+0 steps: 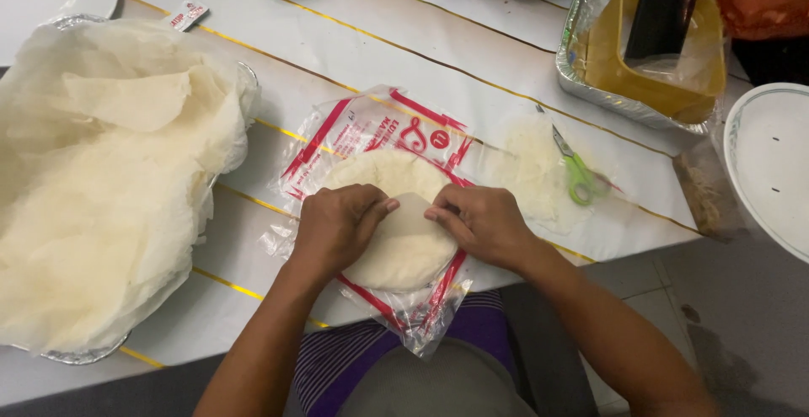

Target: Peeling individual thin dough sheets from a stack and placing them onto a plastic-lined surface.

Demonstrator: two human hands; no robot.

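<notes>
Left grip (337,225): fingertips pinching the round wrapper (406,248) edge, at 9 o'clock.
Right grip (482,223): pinching the same edge, at 3 o'clock.
Round wrapper: atop red-printed plastic bag (383,130), tabletop (354,46) centre.
Scissors (575,168): 2 o'clock.
Foil tray (244,76): 9 o'clock.

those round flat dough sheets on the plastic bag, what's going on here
A person's left hand and right hand both pinch the edge of a pale round flat dough sheet, the top one of a stack lying on a clear plastic bag with red print. To the left, a foil tray holds a heap of thin cream-coloured sheets. Green-handled scissors lie to the right on the white table cover.
</notes>
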